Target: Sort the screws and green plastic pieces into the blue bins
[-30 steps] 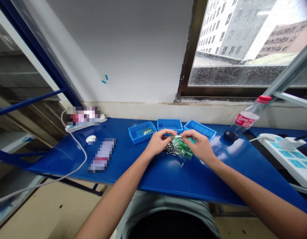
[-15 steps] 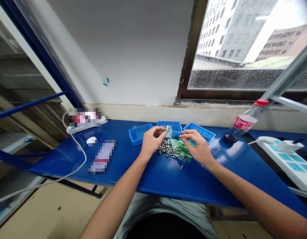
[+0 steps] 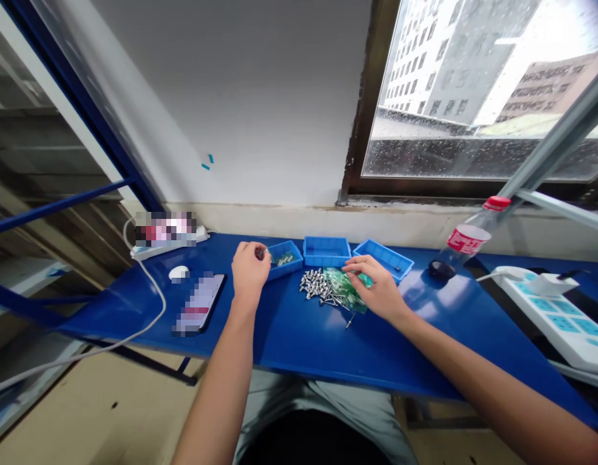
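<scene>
My left hand [image 3: 249, 274] is at the left end of the left blue bin [image 3: 288, 268], fingers curled toward the thumb. Something small and dark shows at its fingertips, too unclear to name. Small clear-green packets [image 3: 284, 259] lie inside that bin. My right hand [image 3: 376, 287] hovers over or touches a heap of green plastic packets [image 3: 345, 290], its fingers stretched and apart from the thumb, with nothing visible in them. Left of the packets lies a pile of shiny metal screws or bolts [image 3: 313, 284]. One loose metal pin-like piece [image 3: 350, 320] lies nearer me.
A middle blue bin [image 3: 327, 263] and a right blue bin [image 3: 389, 254] stand along the back. A phone [image 3: 202, 303] and a white round object [image 3: 178, 273] are at left. A bottle with a red cap [image 3: 468, 239] and a power strip [image 3: 551, 313] are at right.
My left hand has moved left from above the screw pile to the left bin; the clear packet it held no longer shows there. Packets now show in that bin. My right hand stays near the green heap.
</scene>
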`<state>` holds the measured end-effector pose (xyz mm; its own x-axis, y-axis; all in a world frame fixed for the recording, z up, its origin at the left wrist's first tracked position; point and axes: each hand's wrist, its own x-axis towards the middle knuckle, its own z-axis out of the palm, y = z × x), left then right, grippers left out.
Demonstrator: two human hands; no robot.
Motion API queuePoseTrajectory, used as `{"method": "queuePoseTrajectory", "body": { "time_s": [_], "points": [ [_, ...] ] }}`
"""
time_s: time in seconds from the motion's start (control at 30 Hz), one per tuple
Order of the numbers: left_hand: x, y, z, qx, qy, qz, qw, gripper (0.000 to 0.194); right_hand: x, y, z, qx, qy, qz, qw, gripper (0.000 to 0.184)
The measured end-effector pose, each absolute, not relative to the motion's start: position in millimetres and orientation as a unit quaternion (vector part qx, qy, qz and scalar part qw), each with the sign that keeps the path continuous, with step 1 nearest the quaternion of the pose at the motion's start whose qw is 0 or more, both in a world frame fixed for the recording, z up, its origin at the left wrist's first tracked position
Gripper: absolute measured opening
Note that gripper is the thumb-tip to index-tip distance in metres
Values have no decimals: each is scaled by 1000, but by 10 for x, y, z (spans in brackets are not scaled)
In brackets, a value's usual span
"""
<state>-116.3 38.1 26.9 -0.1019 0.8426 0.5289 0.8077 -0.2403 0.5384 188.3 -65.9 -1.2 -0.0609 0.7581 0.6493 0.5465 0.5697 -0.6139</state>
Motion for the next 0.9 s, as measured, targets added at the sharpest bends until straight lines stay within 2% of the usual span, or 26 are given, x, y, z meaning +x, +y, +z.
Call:
{"method": "queuePoseTrajectory", "body": {
  "time_s": [0.13, 0.3, 0.4, 0.67, 0.8, 0.9],
  "points": [
    [-1176, 409, 218, 672, 634, 380, 36, 14, 1889, -662, -36, -450, -733, 95, 501, 16],
    [-1182, 404, 206, 670, 662, 335, -1, 23, 1882, -677, -56, -434, -763, 75, 473, 18],
    [-1166, 376, 240, 667, 666, 333, -8, 21, 1862, -691, -26, -412, -791, 60, 449, 20],
    [-1081, 330, 258, 706, 643, 297, 14, 17, 1816, -717, -8, -338, -883, 14, 326, 24],
    [-1005, 312, 214, 711, 629, 314, -15, 16, 1808, -771, 62, -325, -906, 13, 272, 31],
    [-928, 279, 210, 727, 573, 374, -53, 15, 1814, -830, 142, -319, -914, 4, 250, 36]
  ]
}}
